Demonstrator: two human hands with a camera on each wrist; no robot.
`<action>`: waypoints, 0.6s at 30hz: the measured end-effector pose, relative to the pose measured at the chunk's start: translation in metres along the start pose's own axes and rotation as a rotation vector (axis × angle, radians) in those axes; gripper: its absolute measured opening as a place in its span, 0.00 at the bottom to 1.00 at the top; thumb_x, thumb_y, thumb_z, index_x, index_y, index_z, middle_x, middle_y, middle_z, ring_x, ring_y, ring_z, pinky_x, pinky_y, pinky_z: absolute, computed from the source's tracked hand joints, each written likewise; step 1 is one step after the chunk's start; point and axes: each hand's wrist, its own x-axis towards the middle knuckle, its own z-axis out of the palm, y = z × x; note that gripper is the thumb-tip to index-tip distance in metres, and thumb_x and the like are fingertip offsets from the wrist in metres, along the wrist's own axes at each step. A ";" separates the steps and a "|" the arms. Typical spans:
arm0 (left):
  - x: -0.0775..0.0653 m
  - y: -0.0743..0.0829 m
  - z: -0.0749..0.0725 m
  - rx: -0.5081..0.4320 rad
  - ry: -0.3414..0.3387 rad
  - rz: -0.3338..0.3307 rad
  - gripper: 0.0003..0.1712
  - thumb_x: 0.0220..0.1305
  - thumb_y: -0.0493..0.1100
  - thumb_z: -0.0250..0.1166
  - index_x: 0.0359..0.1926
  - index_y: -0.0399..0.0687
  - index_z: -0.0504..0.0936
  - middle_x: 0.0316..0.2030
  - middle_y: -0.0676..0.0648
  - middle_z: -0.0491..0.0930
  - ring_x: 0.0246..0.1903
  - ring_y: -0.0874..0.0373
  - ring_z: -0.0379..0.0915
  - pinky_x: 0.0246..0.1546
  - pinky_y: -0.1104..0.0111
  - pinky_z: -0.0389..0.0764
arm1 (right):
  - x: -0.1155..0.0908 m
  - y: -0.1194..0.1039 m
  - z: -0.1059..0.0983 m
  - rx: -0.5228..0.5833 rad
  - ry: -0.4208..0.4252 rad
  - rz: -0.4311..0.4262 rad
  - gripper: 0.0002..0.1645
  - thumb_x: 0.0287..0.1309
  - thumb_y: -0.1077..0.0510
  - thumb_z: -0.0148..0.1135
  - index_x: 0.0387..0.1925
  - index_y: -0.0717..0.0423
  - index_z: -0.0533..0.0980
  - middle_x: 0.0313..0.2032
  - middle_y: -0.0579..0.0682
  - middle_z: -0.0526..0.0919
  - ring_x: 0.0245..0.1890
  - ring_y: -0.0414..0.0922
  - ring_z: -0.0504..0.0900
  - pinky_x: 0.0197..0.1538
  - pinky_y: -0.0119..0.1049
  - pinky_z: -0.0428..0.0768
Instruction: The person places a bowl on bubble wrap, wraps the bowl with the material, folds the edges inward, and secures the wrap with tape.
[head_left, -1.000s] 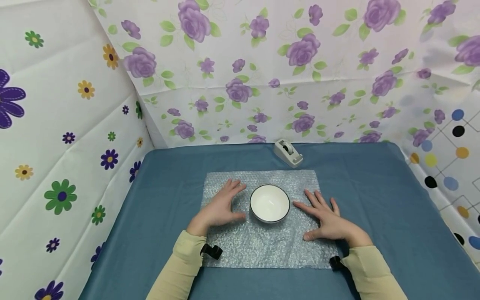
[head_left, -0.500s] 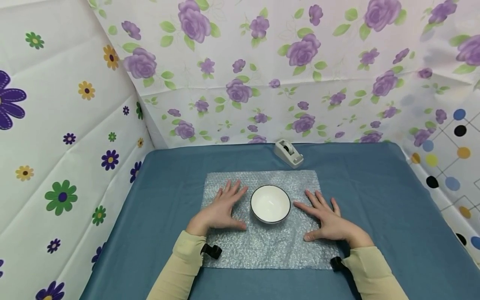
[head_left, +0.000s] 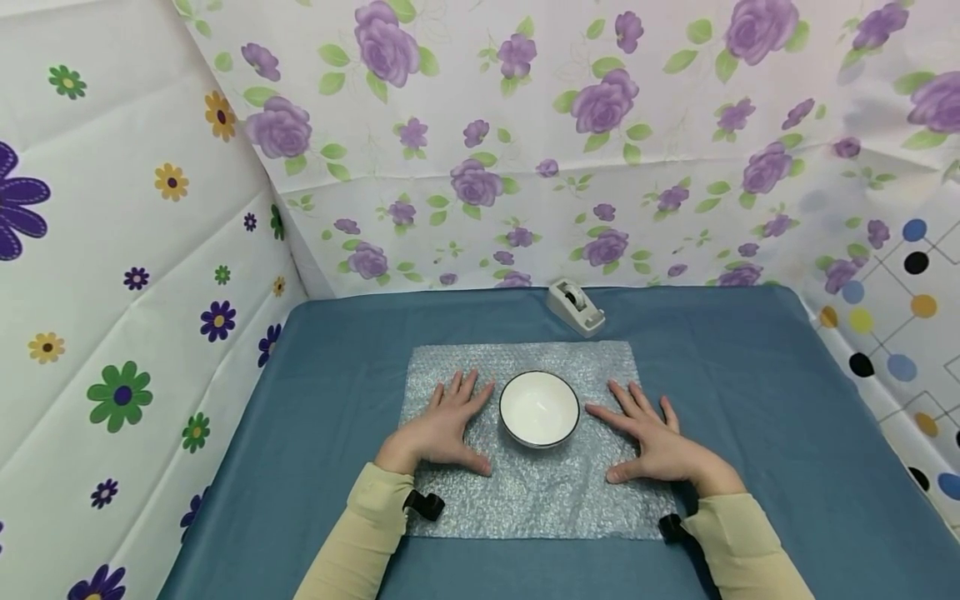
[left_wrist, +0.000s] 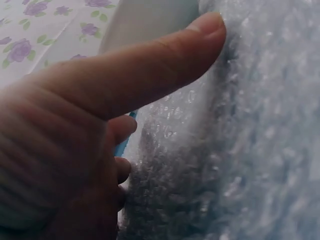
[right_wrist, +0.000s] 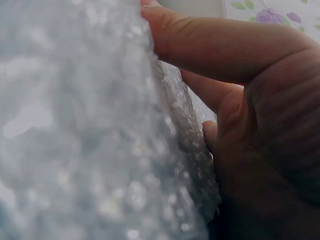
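A white bowl with a dark rim stands upright on a sheet of bubble wrap spread flat on the table. Left of the bowl, my left hand rests on the wrap with its fingers spread and straight. On the other side my right hand lies on the wrap's right part, index fingertip close to the bowl. Neither hand holds anything. In the left wrist view the thumb reaches across the bubble wrap. The right wrist view has the right thumb against the sheet's bubbly surface.
A white tape dispenser stands behind the wrap, near the table's back edge. Blue cloth covers the table. Flower-print sheets hang behind and to the left, and a dotted one hangs on the right.
My left hand has lowered and spread out flatter on the wrap, its thumb moving toward the near side. The right hand and the bowl have stayed in place.
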 end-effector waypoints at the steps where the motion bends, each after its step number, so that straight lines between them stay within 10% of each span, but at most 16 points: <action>1: 0.000 0.000 0.000 -0.001 -0.003 -0.002 0.77 0.52 0.66 0.84 0.88 0.49 0.43 0.85 0.36 0.28 0.83 0.37 0.17 0.79 0.37 0.26 | 0.000 0.000 0.000 0.002 -0.001 0.001 0.63 0.53 0.30 0.79 0.85 0.40 0.61 0.86 0.60 0.35 0.83 0.68 0.25 0.70 0.77 0.19; 18: 0.000 0.009 -0.001 0.016 -0.027 -0.031 0.77 0.50 0.64 0.86 0.87 0.48 0.47 0.84 0.35 0.25 0.82 0.35 0.16 0.77 0.35 0.24 | 0.000 0.000 0.000 0.007 -0.003 0.007 0.63 0.53 0.30 0.79 0.85 0.40 0.61 0.86 0.59 0.34 0.83 0.68 0.25 0.70 0.77 0.19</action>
